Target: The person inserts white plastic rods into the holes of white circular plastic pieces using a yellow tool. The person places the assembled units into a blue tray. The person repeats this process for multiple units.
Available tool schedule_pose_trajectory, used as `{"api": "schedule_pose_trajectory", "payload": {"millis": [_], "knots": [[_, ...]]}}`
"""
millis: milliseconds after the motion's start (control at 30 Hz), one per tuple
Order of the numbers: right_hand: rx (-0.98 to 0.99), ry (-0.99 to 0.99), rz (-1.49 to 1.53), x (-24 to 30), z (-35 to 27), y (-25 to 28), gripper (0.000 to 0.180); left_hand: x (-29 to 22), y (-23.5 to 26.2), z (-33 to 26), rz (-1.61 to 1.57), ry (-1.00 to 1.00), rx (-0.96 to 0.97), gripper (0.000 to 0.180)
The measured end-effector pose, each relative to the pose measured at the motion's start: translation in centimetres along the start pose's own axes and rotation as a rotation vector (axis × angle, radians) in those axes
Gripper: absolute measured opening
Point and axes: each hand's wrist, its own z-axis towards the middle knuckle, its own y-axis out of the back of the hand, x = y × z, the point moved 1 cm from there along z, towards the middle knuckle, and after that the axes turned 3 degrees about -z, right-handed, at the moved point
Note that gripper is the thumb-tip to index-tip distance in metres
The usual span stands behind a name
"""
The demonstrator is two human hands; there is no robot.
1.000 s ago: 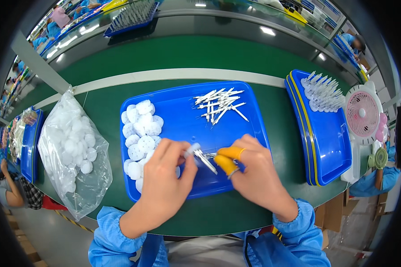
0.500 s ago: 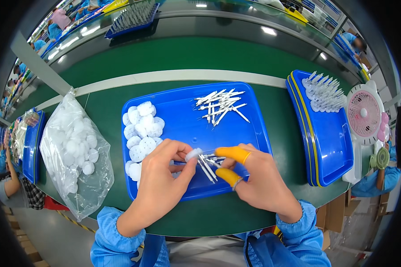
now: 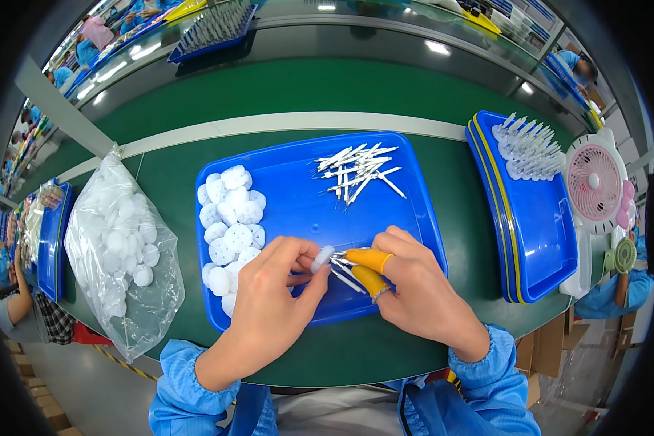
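Left hand (image 3: 269, 305) pinches a white disc (image 3: 322, 257); right hand (image 3: 414, 291) grips thin white pins (image 3: 345, 270) — loose bundle could slip & scatter in tray (image 3: 305, 211)

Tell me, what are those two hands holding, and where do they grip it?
The left hand pinches a small white disc by its rim. The right hand, with orange finger covers, holds thin white sticks by one end.

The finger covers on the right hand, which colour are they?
Orange-yellow finger covers on the right hand, shown clearly in the head view.
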Motion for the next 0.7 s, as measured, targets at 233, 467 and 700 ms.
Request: {"api": "schedule_pose_trajectory", "payload": {"millis": [233, 467, 700], "knots": [[-0.05, 0.039, 0.032, 0.7, -0.1, -1.7, 0.041, 0.1, -0.4, -0.2, 0.028, -0.085, -0.016, 0.015], [-0.244, 0.062, 0.088, 1.2, -0.5, -2.5, 0.027, 0.3, -0.6, -0.7, 0.067, -0.179, -0.033, 0.018], [-0.181, -0.049, 0.137, 1.0, -0.1, -2.9, 0.028, 1.1, -1.3, -0.9, 0.093, -0.154, -0.012, 0.022]]}}
